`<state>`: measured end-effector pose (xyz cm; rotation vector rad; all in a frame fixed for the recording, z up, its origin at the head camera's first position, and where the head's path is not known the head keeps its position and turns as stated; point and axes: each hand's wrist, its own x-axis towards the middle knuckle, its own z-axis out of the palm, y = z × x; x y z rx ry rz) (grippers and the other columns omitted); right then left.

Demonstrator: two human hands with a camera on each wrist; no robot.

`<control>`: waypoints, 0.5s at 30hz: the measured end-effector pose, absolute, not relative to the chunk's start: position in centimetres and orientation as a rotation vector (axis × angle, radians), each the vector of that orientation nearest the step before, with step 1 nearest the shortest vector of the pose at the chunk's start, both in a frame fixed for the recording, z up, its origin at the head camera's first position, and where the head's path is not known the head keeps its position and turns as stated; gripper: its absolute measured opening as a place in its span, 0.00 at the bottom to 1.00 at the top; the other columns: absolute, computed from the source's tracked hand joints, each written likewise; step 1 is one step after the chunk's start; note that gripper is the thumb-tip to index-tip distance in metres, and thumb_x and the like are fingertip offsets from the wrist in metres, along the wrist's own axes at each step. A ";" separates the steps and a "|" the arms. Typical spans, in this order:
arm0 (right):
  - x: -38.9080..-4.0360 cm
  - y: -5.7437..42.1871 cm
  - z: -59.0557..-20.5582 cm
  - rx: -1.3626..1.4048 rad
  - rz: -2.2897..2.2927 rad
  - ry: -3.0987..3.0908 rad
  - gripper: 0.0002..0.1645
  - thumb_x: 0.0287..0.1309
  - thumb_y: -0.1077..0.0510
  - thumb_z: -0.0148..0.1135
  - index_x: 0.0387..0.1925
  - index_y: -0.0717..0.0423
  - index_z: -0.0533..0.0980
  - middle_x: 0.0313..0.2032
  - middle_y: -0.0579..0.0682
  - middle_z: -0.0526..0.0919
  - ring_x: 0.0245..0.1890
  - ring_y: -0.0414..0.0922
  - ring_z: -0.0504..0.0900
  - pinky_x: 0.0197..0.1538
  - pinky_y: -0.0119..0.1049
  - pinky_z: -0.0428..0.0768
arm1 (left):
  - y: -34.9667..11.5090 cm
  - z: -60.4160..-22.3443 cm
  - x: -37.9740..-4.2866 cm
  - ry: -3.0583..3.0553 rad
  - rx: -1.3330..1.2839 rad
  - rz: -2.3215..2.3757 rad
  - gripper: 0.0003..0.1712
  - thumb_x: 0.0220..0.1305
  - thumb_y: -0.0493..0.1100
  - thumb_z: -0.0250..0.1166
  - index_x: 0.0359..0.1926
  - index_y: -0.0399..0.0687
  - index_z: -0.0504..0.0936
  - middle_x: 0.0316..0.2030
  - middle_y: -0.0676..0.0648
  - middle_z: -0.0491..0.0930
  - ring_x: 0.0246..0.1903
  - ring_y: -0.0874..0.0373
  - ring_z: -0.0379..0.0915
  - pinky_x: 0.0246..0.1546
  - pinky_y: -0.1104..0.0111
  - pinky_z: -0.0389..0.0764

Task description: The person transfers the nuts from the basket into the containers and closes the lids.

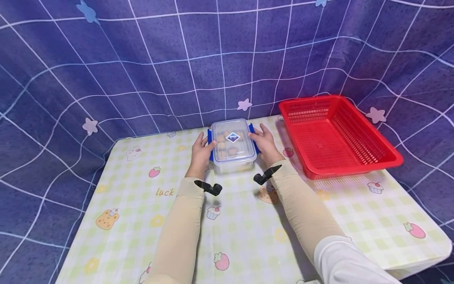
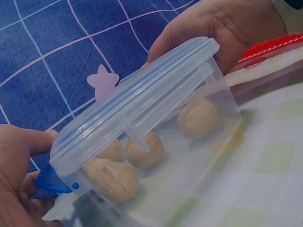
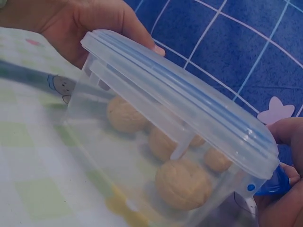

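A clear plastic food container (image 1: pixel 233 144) with a blue-seamed lid and a diamond label stands near the table's back edge. Several walnuts (image 2: pixel 198 118) show through its wall, lying on the bottom. My left hand (image 1: pixel 201 154) grips the left side, thumb on the lid's edge and fingers beside the blue latch (image 2: pixel 51 179). On the opposite side my right hand (image 1: pixel 265 145) holds it the same way, its thumb on the lid rim. The right blue latch (image 3: pixel 274 183) juts outward against the fingers. The lid (image 3: pixel 184 104) sits on top of the container.
To the right stands a red plastic basket (image 1: pixel 358 167) with slotted walls. A checked tablecloth (image 1: pixel 134 221) with printed cartoons covers the table. Behind it hangs a blue curtain (image 1: pixel 170 75) with white grid lines and stars.
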<state>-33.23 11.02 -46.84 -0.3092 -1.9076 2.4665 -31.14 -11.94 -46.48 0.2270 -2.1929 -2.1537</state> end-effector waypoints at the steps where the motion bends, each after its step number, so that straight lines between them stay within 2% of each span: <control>1: -33.3 11.0 -46.8 -0.301 2.460 -1.911 0.53 0.64 0.66 0.64 0.81 0.50 0.47 0.70 0.57 0.71 0.68 0.52 0.72 0.69 0.45 0.71 | -11.9 -46.4 -31.1 -2.202 0.223 -2.143 0.45 0.70 0.38 0.65 0.81 0.51 0.52 0.72 0.41 0.66 0.69 0.48 0.66 0.69 0.61 0.68; 8: -33.2 10.7 -46.3 -0.256 2.387 -1.958 0.51 0.63 0.69 0.61 0.81 0.53 0.48 0.70 0.59 0.70 0.70 0.51 0.70 0.72 0.42 0.67 | -11.8 -46.2 -31.3 -2.268 0.200 -2.073 0.43 0.71 0.37 0.63 0.80 0.49 0.53 0.72 0.40 0.66 0.69 0.48 0.66 0.70 0.61 0.67; 15: -33.2 10.0 -46.0 -0.208 2.286 -2.008 0.49 0.61 0.71 0.57 0.80 0.58 0.49 0.70 0.62 0.69 0.71 0.51 0.69 0.72 0.40 0.66 | -11.4 -45.5 -31.3 -2.406 0.169 -1.917 0.41 0.72 0.38 0.60 0.80 0.44 0.52 0.73 0.39 0.64 0.73 0.49 0.60 0.72 0.62 0.63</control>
